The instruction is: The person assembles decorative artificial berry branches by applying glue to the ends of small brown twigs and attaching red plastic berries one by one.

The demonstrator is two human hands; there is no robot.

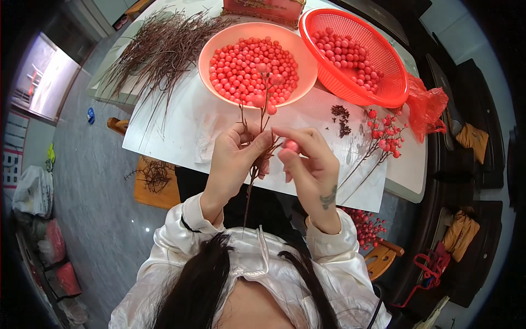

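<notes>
My left hand (pixel 230 159) is closed round a brown artificial twig (pixel 248 200), which stands roughly upright with its stem hanging below the fingers. A few pinkish-red berries (pixel 258 101) sit on its upper tips. Between thumb and forefinger, my right hand (pixel 315 170) pinches one round red berry (pixel 291 146) beside the twig's side shoots; whether the berry is on a shoot is hidden by the fingers. Just beyond my hands, a pale pink bowl (pixel 204 68) holds many loose berries (pixel 252 66). To its right, a red plastic colander (pixel 399 66) tilts, with more berries inside.
Bare brown twigs (pixel 164 46) lie heaped at the far left of the white-covered table (pixel 159 129). Berry-covered sprays (pixel 386 137) rest on the right, near small dark bits (pixel 342 118) and a red plastic bag (pixel 426 107). Wooden stools (pixel 153 189) stand below the table edge.
</notes>
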